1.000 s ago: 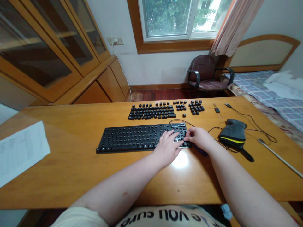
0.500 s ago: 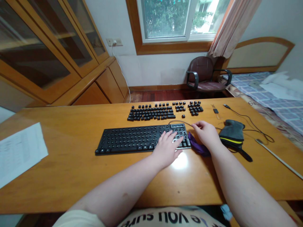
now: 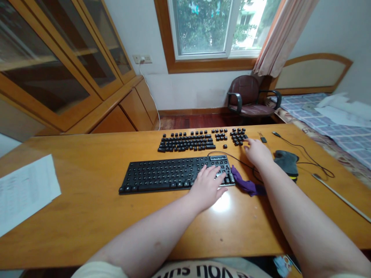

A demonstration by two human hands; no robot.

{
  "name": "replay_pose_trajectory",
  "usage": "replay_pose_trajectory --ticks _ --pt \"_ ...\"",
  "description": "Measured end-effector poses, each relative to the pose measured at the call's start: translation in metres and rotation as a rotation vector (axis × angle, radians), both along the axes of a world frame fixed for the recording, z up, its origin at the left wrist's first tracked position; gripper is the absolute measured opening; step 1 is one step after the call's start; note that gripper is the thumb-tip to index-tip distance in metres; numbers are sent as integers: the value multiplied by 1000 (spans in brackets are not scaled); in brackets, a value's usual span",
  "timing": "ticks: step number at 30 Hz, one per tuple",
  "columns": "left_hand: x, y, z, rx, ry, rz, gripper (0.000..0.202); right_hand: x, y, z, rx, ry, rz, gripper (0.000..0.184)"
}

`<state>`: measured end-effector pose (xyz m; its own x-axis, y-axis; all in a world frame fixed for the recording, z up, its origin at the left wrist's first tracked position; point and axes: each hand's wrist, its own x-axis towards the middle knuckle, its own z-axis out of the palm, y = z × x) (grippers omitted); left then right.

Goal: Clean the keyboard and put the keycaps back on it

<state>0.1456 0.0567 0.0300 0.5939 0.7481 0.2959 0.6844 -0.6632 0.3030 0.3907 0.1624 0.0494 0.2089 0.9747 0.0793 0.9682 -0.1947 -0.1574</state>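
A black keyboard (image 3: 162,175) with most of its keycaps off lies on the desk, and a few keycaps remain along its bottom row and right end. My left hand (image 3: 207,185) rests flat on its right part, fingers spread. At the right edge of the loose number-pad keycaps (image 3: 238,133), my right hand (image 3: 258,153) has its fingertips drawn together on a small black keycap (image 3: 246,139), partly hidden by the fingers. The other loose keycaps (image 3: 185,142) are laid out in rows behind the keyboard. A purple cloth (image 3: 246,186) touches the keyboard's right end.
Right of my right arm lie a grey brush-like tool (image 3: 286,161), a black cable (image 3: 311,152), a small dark tool (image 3: 263,139) and a thin white stick (image 3: 342,197). Papers (image 3: 29,189) are at the left. Beyond the desk (image 3: 130,231) stands a chair (image 3: 246,94).
My right hand has moved forward from beside the keyboard's top right corner to the loose number-pad keycaps. My left hand stays on the keyboard. The view has tilted slightly.
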Motion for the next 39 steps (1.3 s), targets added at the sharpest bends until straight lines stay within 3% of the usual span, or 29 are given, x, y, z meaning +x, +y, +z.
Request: replay_pose_trajectory --ticks 10,14,18,20,22,26,29,32,35,37,39 --pt "-5 1 7 54 -223 74 24 5 6 -25 -25 -47 15 36" --pt "-4 2 7 41 -271 69 22 5 1 -8 -64 -33 21 27" --pt "-6 3 8 31 -410 54 24 -9 -22 27 91 52 36 25" --pt "-7 2 8 27 -503 72 28 -25 -45 41 209 161 177 22" --pt "-8 0 9 -15 -590 102 35 -43 -70 44 338 317 419 17" --pt "-8 -4 11 -160 -665 92 36 -70 -107 23 466 495 739 10" --pt "-7 -4 12 -167 -632 88 26 -77 -113 8 467 514 812 11" --pt "-6 -2 12 -171 -637 93 23 -76 -110 9 429 513 838 11" --pt "-5 -1 11 -179 -642 114 21 -65 -106 18 381 480 773 12" --pt "-5 0 10 -193 -645 147 20 -53 -100 22 358 426 557 28" --pt "-5 0 8 -209 -650 174 22 -41 -92 22 303 362 284 32"
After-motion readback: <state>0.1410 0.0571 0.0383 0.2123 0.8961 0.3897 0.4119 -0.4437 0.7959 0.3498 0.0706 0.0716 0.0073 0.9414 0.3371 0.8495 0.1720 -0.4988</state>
